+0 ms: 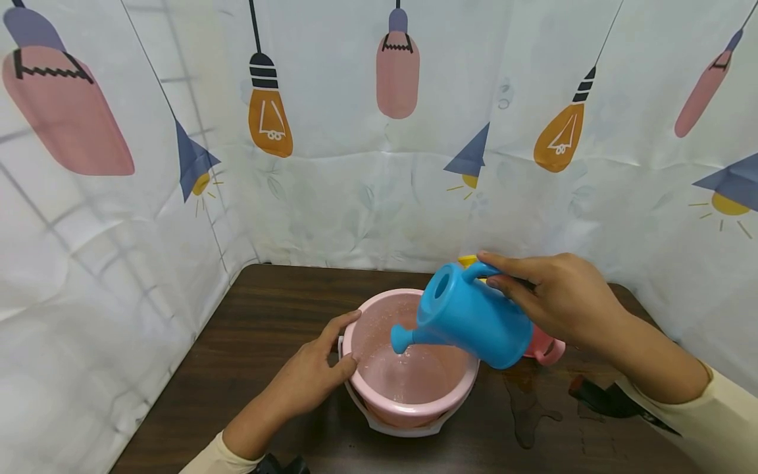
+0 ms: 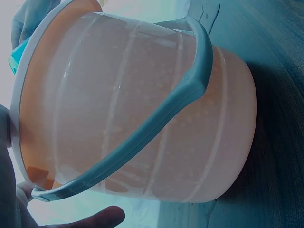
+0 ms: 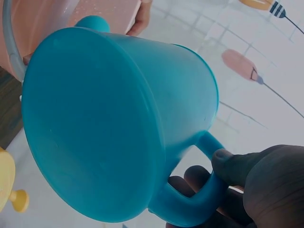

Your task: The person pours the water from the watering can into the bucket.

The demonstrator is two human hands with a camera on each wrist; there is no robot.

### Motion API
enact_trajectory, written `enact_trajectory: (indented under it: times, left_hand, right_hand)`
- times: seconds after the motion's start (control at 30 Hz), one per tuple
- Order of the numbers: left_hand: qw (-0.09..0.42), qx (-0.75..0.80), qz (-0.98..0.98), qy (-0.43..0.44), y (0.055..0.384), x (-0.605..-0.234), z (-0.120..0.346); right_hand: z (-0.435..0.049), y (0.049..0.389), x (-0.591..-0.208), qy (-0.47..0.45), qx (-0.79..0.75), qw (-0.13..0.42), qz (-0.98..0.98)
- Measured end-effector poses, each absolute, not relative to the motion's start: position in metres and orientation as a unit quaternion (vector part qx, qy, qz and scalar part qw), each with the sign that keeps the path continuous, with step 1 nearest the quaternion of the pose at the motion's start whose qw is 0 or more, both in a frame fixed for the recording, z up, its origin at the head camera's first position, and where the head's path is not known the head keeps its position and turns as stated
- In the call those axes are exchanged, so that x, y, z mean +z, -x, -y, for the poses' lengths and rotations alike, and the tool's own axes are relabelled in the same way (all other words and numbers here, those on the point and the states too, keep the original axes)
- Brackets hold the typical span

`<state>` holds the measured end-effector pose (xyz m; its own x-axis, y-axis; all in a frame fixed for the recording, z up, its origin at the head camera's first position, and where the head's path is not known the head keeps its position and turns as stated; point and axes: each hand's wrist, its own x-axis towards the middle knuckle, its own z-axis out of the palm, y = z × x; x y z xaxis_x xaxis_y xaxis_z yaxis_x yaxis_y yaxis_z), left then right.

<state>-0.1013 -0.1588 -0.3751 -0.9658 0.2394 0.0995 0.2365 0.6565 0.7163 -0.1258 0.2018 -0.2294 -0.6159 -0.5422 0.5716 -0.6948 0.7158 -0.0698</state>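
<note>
My right hand [image 1: 562, 296] holds a blue watering can [image 1: 474, 319] by its looped handle, with fingers wrapped around it in the right wrist view. The can is tipped forward, its round spout [image 1: 403, 338] over the open mouth of a pink bucket [image 1: 408, 411]. Clear water with small ripples shows inside the bucket, which stands upright on the table. At the bucket's left side, my left hand [image 1: 308, 378] grips the rim. The bucket's grey handle [image 2: 142, 137] hangs down along its outside in the left wrist view.
Behind the can, partly hidden, are a pink piece with a handle [image 1: 551, 352] and a yellow item [image 1: 468, 261]. Spilled water [image 1: 527, 418] lies on the dark wooden table [image 1: 237, 368] to the bucket's right. A printed white curtain [image 1: 355, 197] borders the table's back and sides.
</note>
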Motion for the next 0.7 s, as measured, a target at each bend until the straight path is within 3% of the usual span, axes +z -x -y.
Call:
enact_trajectory:
  times: [0.7]
  left_hand:
    - [0.004, 0.396, -0.910, -0.124, 0.102, -0.378, 0.159]
  right_hand:
    - [-0.189, 0.132, -0.220, -0.356, 0.134, 0.217, 0.899]
